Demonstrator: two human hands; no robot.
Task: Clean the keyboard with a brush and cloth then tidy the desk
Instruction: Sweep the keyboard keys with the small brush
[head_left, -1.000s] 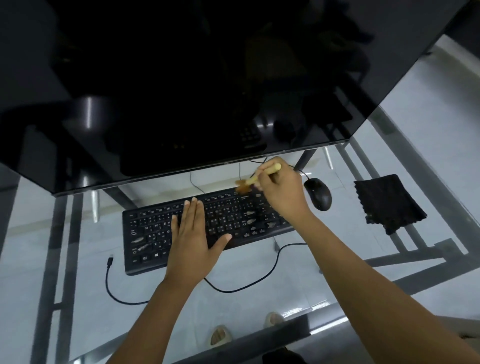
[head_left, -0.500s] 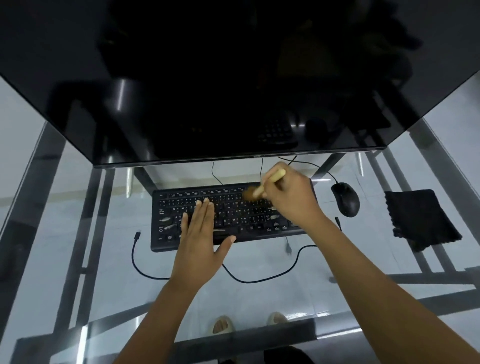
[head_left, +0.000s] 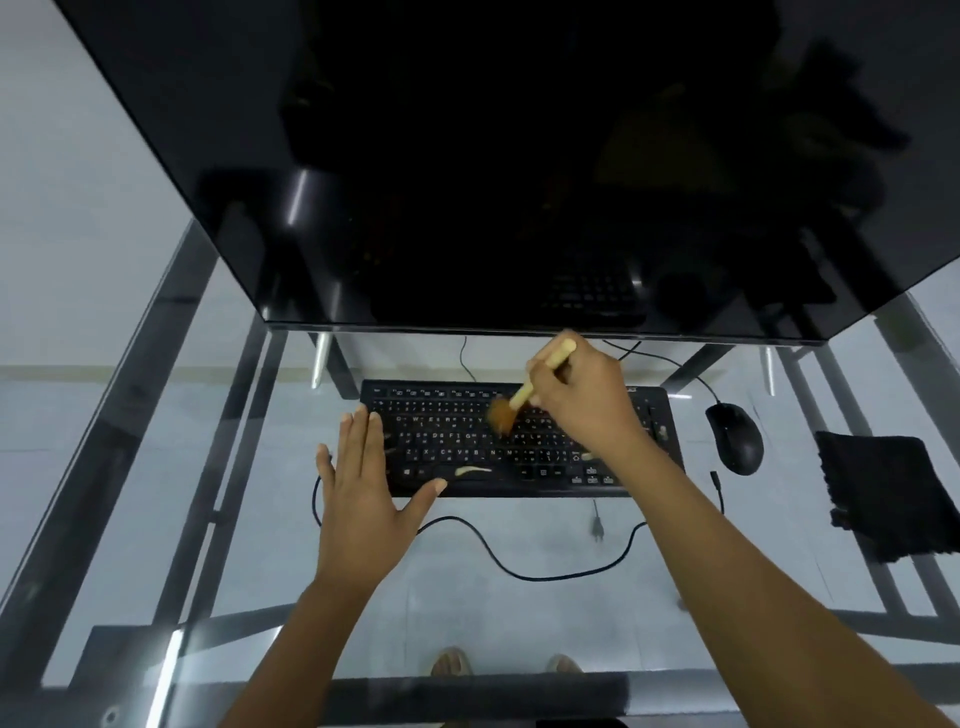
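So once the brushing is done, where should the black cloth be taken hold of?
Probably at the near left corner of the black cloth, pinched from above. It lies flat and apart on the glass desk, right of the mouse, so only an edge can be lifted. The left hand is free but far off.

The keyboard (head_left: 519, 441) is black with white letters. The brush (head_left: 524, 395) is tan with brown bristles. The mouse (head_left: 735, 438) and cloth (head_left: 888, 493) are black.
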